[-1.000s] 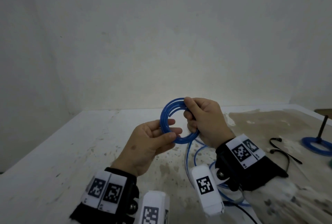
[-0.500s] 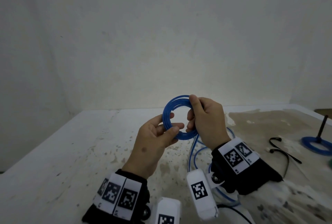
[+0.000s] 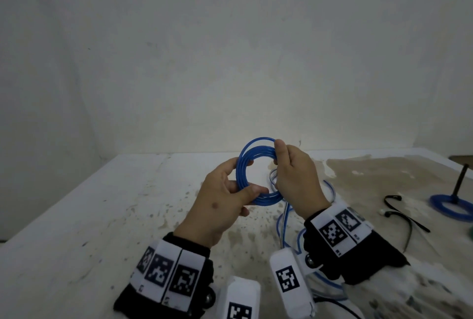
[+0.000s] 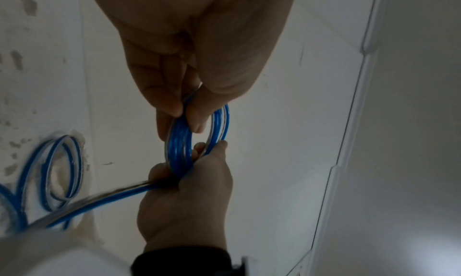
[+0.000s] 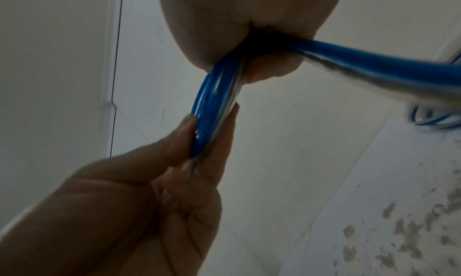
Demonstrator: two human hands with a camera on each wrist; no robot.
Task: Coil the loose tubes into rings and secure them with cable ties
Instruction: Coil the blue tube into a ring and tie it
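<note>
A blue tube coil (image 3: 256, 172) of several turns is held upright above the white table (image 3: 102, 216). My left hand (image 3: 249, 192) pinches its lower left arc between thumb and fingers. My right hand (image 3: 277, 157) grips the right side, thumb on the top arc. One turn stands slightly looser above the rest. The loose tail (image 3: 284, 219) drops from the coil to the table and curls beside my right wrist. In the left wrist view the coil (image 4: 182, 142) sits between both hands, with slack tube (image 4: 62, 172) on the table. In the right wrist view the coil (image 5: 212, 112) is seen edge-on.
A finished blue ring (image 3: 450, 207) lies at the right edge with a black tie (image 3: 459, 180) sticking up from it. Loose black cable ties (image 3: 401, 216) lie between it and my right wrist. The wall rises just behind the table.
Both hands and the coil have shifted a little to the right. My right thumb has slid along the top arc, and another loop of tube has come up onto the coil.
</note>
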